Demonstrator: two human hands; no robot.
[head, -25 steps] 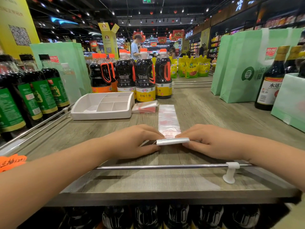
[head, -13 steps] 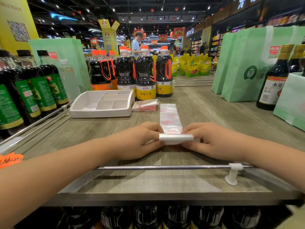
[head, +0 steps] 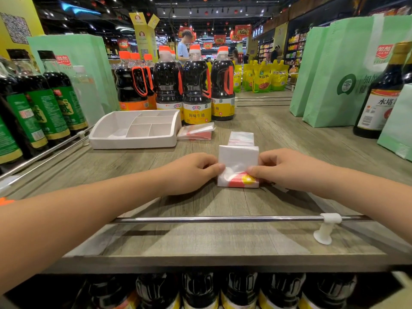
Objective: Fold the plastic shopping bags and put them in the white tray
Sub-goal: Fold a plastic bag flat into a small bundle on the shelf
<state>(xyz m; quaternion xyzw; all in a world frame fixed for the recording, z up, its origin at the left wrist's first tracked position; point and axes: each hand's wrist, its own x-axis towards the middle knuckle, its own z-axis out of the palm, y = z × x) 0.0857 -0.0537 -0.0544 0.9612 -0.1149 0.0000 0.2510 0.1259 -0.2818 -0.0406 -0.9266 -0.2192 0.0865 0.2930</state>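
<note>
Pinch grip: left hand (head: 191,172) and right hand (head: 287,170) each nip a side of the bag (head: 237,162), half-folded on the table (head: 223,204) right of the tray (head: 133,142); better tip the flap over squarely, then press the crease flat.

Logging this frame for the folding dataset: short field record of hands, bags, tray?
left hand: pinches the left edge of the plastic shopping bag
right hand: pinches its right edge
plastic shopping bag: on the wooden shelf, near end folded up, far end flat
white tray: back left, no bag seen inside
second bag: folded, lying by the tray's right side
</note>
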